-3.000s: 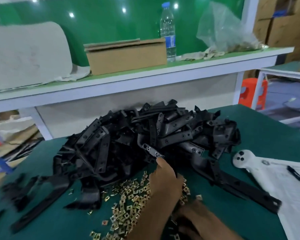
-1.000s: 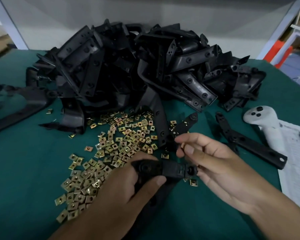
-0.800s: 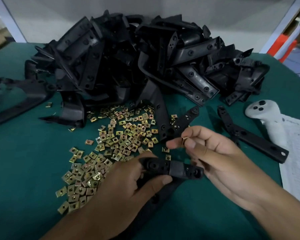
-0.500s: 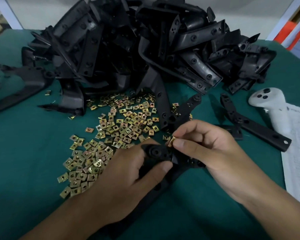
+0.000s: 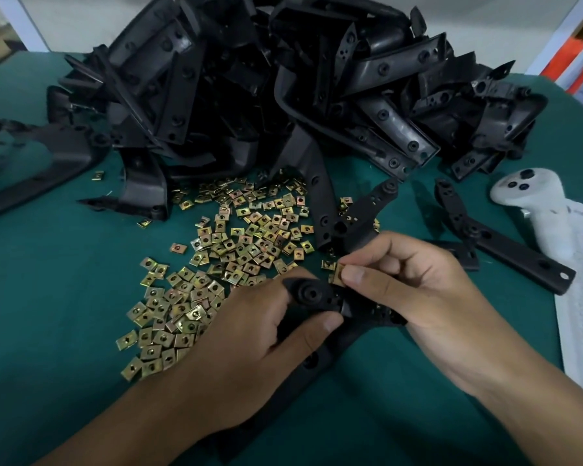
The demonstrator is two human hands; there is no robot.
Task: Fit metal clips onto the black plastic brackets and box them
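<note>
right hand (image 5: 414,284) has carried its pinched clip (image 5: 336,274) down to the bracket (image 5: 317,295); left hand (image 5: 260,334) grips that bracket, steadying it for fitting above the desk (image 5: 54,297).

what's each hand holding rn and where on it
Left hand grips the black bracket by its rounded end; right hand pinches a metal clip by its edge.

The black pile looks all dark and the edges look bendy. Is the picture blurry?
Head view: the bracket pile is dim, details lost in shadow; the loose clips glint; the hands, left hand and right hand, look sharp; the wide lens curves the table edge.
</note>
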